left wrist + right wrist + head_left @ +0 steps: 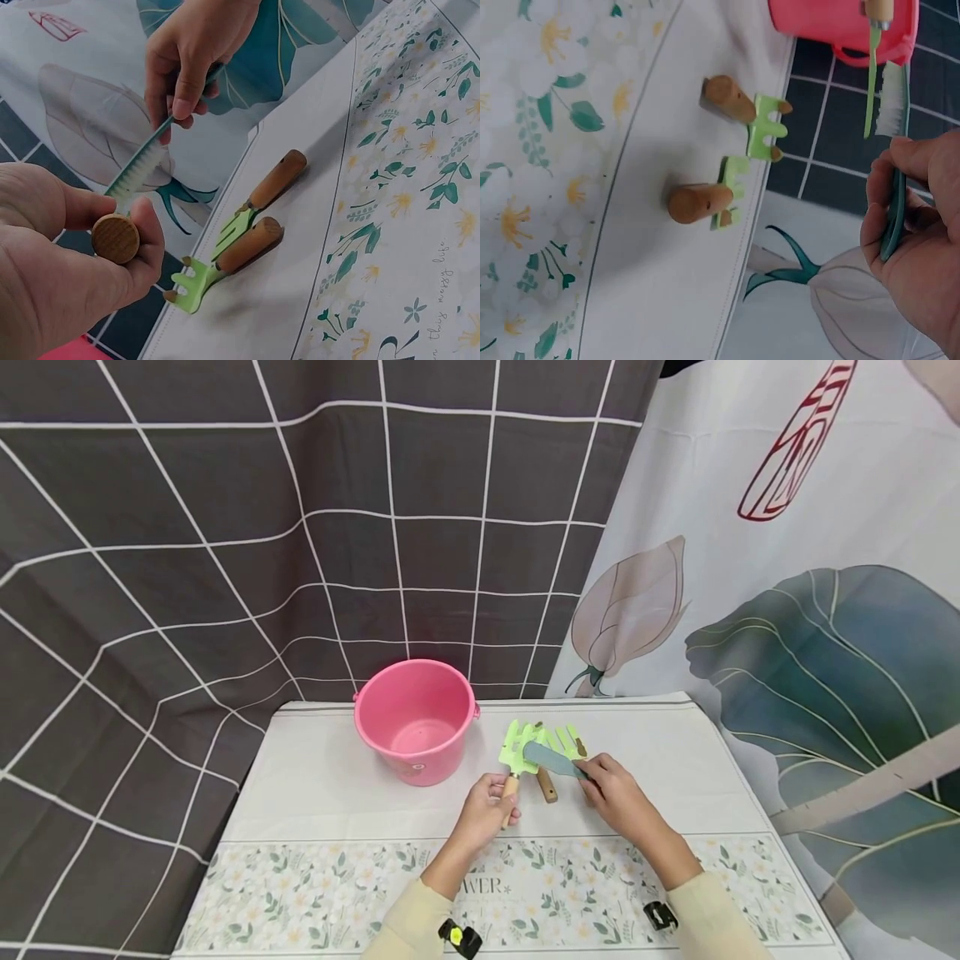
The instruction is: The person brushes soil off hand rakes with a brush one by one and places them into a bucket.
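Note:
My left hand [480, 810] grips the wooden handle of a small light-green garden fork [516, 755], tines pointing away from me. The right hand [617, 793] holds a scrubbing brush [551, 759] by its dark teal handle, white bristles [890, 101] turned toward the fork. In the head view the brush overlaps the fork's right side; in the right wrist view fork and bristles are side by side. Beneath them, two more green garden tools with wooden handles lie on the table, one nearer the bucket [765, 129] and one farther right [731, 180]. Brown patches mark their prong tips.
A pink bucket [420, 770] stands at the back, left of the tools. The white table cover [300, 785] has a floral band along the front. A dark gridded curtain [337, 552] hangs behind, and a white printed curtain [720, 452] hangs at the right.

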Action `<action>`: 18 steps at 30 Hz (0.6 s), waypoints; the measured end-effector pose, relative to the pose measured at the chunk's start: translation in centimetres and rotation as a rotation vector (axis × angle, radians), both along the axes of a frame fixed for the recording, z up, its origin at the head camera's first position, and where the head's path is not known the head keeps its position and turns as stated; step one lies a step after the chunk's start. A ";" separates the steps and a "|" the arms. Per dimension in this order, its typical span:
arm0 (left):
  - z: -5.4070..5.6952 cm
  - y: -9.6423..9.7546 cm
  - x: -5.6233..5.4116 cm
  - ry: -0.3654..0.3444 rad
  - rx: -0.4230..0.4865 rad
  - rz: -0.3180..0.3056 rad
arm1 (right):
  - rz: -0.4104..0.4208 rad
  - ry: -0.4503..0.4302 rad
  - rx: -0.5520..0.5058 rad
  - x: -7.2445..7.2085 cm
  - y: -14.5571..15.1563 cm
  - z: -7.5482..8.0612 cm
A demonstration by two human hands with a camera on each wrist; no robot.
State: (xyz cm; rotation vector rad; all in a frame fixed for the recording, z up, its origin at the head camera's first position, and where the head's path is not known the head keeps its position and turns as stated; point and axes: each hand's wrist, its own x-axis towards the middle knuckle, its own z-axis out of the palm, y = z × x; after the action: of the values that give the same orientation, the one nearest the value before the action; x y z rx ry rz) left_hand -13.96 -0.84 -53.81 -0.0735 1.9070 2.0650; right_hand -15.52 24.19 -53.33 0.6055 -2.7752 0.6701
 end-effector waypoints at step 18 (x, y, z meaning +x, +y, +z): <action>0.1 0.2 0.0 -0.013 -0.011 0.003 | -0.018 0.031 0.036 -0.9 -0.3 -0.2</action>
State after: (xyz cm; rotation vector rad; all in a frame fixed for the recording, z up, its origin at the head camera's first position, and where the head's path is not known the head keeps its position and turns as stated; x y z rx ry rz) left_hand -13.95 -0.65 -53.67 -0.0924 1.9118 2.0512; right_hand -16.43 23.84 -53.50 0.5926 -2.7663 0.6034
